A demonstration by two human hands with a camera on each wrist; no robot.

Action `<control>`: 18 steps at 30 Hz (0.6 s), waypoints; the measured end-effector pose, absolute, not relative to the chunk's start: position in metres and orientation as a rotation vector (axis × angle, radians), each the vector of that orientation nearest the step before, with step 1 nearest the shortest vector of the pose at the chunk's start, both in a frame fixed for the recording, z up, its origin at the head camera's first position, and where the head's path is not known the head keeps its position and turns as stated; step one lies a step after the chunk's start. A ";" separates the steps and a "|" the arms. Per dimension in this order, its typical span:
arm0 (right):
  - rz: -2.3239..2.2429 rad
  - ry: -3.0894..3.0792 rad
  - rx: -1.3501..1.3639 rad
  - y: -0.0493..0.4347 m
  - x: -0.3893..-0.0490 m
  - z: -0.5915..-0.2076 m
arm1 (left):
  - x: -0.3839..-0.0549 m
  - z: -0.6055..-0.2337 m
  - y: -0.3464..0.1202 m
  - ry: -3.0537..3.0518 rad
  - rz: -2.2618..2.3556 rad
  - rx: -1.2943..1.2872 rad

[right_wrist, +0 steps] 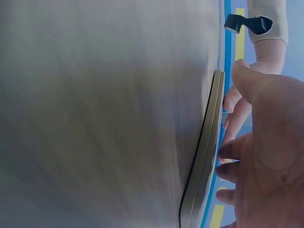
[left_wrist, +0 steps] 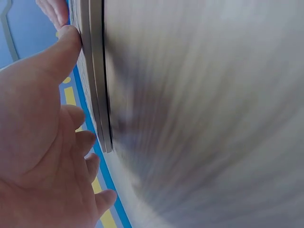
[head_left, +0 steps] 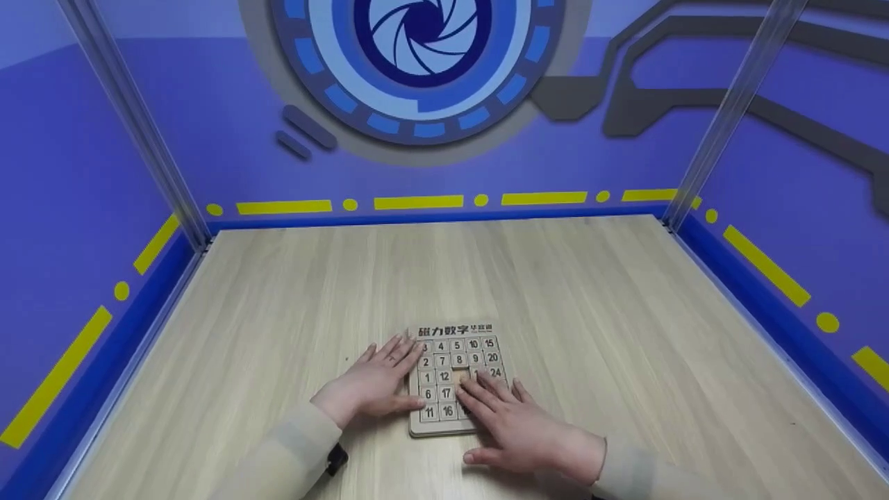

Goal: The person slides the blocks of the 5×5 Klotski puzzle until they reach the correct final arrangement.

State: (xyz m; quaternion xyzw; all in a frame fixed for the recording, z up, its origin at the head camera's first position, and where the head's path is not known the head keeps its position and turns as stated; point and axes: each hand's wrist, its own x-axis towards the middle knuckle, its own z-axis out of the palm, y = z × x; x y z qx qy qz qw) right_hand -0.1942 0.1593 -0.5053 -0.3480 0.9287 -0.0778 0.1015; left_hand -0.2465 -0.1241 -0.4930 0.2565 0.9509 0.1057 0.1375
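A wooden number sliding puzzle [head_left: 444, 428] lies flat on the table, with numbered tiles, dark printed characters on top and one vacant square near the middle. My left hand [head_left: 371, 385] rests along its left edge, fingers extended toward the upper left corner and thumb near the 6 and 11 tiles. In the left wrist view the thumb [left_wrist: 66, 52] is against the board's side. My right hand [head_left: 517, 423] lies over the lower right tiles, fingertips just right of the vacant square; several numbers there are hidden. The right wrist view shows the board's layered edge [right_wrist: 202, 152] beside the fingers.
The light wooden table [head_left: 312, 278] extends around the puzzle. Blue-purple panels [head_left: 486, 173] with yellow marks stand at the back and both sides, joined by metal corner posts [head_left: 729, 118]. A dark device [head_left: 336, 460] sits by the left wrist.
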 end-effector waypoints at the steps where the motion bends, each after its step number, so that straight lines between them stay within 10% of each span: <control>1: -0.234 2.740 -1.029 0.159 -0.194 -0.505 | -0.247 -0.493 -0.124 2.746 0.315 0.739; 18: -0.296 2.747 -1.047 0.160 -0.194 -0.508 | -0.247 -0.504 -0.127 2.722 0.446 0.719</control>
